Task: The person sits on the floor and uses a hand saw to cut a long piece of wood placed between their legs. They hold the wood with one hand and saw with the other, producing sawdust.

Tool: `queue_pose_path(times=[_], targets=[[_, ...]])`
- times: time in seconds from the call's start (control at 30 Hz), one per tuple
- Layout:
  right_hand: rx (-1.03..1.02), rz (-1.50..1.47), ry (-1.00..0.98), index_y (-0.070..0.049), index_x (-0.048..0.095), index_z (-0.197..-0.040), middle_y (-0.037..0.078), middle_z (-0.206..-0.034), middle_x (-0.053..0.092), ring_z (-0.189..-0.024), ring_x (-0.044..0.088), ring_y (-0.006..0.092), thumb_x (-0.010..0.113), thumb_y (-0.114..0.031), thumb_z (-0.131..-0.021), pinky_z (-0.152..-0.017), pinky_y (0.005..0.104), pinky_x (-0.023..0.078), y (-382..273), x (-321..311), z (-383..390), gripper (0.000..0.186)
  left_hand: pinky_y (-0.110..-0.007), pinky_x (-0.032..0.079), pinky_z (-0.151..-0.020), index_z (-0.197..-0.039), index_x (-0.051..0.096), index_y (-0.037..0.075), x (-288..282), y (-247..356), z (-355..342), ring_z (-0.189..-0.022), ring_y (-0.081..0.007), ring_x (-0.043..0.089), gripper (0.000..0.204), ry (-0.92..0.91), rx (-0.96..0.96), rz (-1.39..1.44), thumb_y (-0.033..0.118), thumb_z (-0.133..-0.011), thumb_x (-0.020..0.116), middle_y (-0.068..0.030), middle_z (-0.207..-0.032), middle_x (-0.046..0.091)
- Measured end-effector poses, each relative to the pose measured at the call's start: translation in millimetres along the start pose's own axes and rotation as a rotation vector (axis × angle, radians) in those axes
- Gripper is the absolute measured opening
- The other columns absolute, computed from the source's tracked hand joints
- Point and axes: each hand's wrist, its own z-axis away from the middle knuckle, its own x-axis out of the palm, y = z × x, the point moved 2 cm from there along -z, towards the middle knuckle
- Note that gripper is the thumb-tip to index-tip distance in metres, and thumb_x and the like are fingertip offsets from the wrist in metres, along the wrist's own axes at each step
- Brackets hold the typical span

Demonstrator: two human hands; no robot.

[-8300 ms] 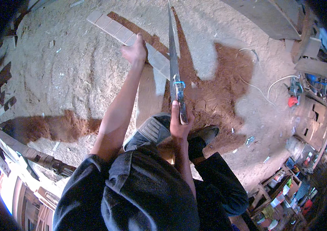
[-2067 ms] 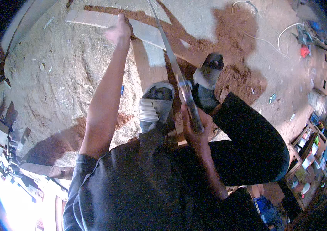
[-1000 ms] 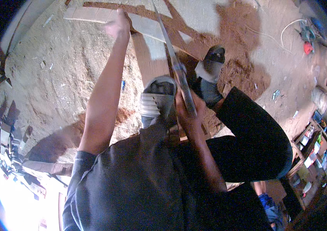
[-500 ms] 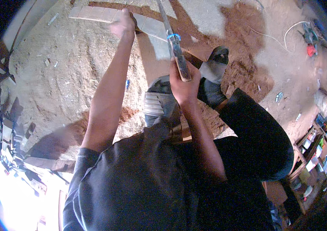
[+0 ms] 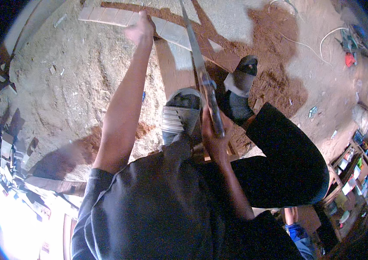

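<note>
My right hand [image 5: 217, 132] is closed round the handle of a handsaw [image 5: 196, 45]. Its long, narrow blade points away from me and crosses a long, slightly curved wooden board [image 5: 173, 34] marked with cross lines. Farther left, my left hand [image 5: 141, 31] grips that board from its near edge, thumb up. Its other fingers are mostly hidden. Under the board, a wider plank [image 5: 177, 71] runs back toward me. My sandalled left foot [image 5: 179, 115] rests at the plank's near end, and my right foot [image 5: 241, 82] is beside the board's right end.
Reddish sawdust [image 5: 275, 52] covers the ground beyond and right of my feet. A pale cable [image 5: 322, 41] leads to a tool with a red part [image 5: 349, 59]. At right stands a wooden crate [image 5: 344, 169] of mixed items. Blue cloth [image 5: 299, 236] shows at lower right.
My right hand has drawn the handsaw back toward me, and its handle is now lower, beside my left foot. My left hand stays on the board.
</note>
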Motion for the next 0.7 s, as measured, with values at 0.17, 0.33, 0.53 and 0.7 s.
queue_pose_path(times=[0.17, 0.33, 0.53, 0.7], targets=[[-0.136, -0.045, 0.045, 0.002, 0.062, -0.077, 0.002, -0.062, 0.057, -0.06, 0.05, 0.0043, 0.061, -0.005, -0.088, -0.052, 0.0277, 0.042, -7.9, 7.7, -39.5, 0.013, -0.041, 0.048, -0.086, -0.108, 0.055, -0.012, -3.1, 20.4, 25.1, -0.099, -0.0292, 0.062, 0.081, -0.245, -0.01, 0.171, 0.05, -0.061, 0.077, -0.0208, -0.108, 0.063], [-0.007, -0.049, -0.019, 0.003, 0.06, -0.075, -0.001, -0.058, 0.051, -0.058, 0.047, 0.0043, 0.063, -0.006, -0.087, -0.05, 0.0262, 0.039, 8.3, 1.3, 1.6, 0.015, -0.043, 0.051, -0.079, -0.095, 0.057, -0.015, 3.0, 2.4, -0.1, -0.086, -0.0346, 0.064, 0.074, -0.081, -0.045, -0.087, 0.048, -0.062, 0.077, -0.0235, -0.093, 0.064], [0.003, -0.092, 0.013, 0.002, 0.062, -0.077, 0.0, -0.061, 0.054, -0.06, 0.049, 0.0062, 0.063, -0.004, -0.087, -0.051, 0.0265, 0.041, -9.4, 13.9, -40.5, 0.011, -0.04, 0.05, -0.081, -0.1, 0.06, -0.013, 5.7, 10.0, 13.7, -0.092, -0.0296, 0.064, 0.076, -0.19, -0.059, -0.038, 0.05, -0.06, 0.077, -0.0196, -0.102, 0.065], [0.033, -0.139, 0.131, 0.002, 0.061, -0.077, 0.002, -0.063, 0.056, -0.06, 0.05, 0.0075, 0.062, -0.004, -0.087, -0.053, 0.027, 0.041, -7.5, 12.4, -15.2, 0.011, -0.04, 0.05, -0.082, -0.1, 0.06, -0.011, 5.1, -8.1, -8.7, -0.094, -0.0297, 0.063, 0.075, -0.075, -0.068, -0.062, 0.049, -0.06, 0.077, -0.0192, -0.102, 0.065]])
